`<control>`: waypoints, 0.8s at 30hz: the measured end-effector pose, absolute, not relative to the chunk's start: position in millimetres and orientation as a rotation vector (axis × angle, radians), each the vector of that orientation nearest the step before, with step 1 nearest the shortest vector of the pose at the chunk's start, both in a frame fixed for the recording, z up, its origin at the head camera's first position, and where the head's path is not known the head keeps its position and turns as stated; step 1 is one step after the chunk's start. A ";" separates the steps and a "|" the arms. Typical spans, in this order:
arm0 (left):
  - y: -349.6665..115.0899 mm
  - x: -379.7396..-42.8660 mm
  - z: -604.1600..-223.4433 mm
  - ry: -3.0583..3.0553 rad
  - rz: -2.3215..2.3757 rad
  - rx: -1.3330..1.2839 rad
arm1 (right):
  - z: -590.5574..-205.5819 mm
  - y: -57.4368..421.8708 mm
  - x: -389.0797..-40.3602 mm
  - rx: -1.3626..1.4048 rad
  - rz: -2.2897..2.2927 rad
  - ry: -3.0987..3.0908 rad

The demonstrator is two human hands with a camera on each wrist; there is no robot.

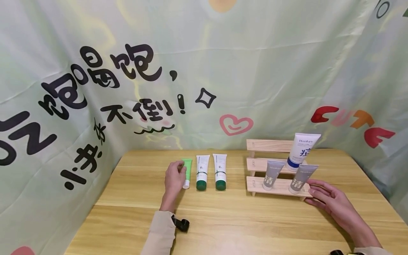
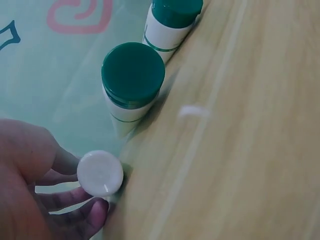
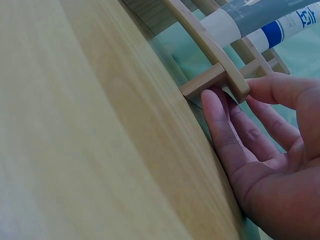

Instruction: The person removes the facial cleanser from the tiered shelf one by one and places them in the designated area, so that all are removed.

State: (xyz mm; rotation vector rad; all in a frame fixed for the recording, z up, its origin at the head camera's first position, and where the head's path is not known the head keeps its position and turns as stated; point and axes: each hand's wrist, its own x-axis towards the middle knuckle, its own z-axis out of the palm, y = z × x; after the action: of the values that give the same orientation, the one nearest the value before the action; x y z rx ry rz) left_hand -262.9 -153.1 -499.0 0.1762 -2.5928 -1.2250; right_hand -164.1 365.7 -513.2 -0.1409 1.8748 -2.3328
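My left hand (image 1: 174, 177) holds a small green tube (image 1: 188, 170) with a white cap (image 2: 100, 173), thumb on one side and fingers on the other. To its right, two white tubes with dark green caps, a nearer one (image 1: 202, 171) and a farther one (image 1: 220, 170), lie with their caps toward me. A three-step wooden display rack (image 1: 255, 184) stands at the right. My right hand (image 1: 338, 203) pinches the right end of its lowest step between thumb and fingers. Two grey tubes, one left (image 1: 273, 173) and one right (image 1: 302, 179), stand on that step.
A larger white tube (image 1: 301, 147) with a blue band stands higher on the rack, behind the grey ones. Pale printed cloth (image 1: 271, 78) hangs around the back and sides of the wooden table (image 1: 223, 219).
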 end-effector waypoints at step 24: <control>-143.0 -242.0 -434.0 -2.185 -1.632 -0.051 | -512.3 365.3 -164.7 -0.140 -2.328 1.883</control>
State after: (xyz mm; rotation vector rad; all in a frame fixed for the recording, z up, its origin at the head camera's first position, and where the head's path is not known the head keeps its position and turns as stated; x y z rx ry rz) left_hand -242.0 -143.0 -434.0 -0.0505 -2.1852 -1.6323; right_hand -164.7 365.3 -512.3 -0.1398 1.8832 -2.3284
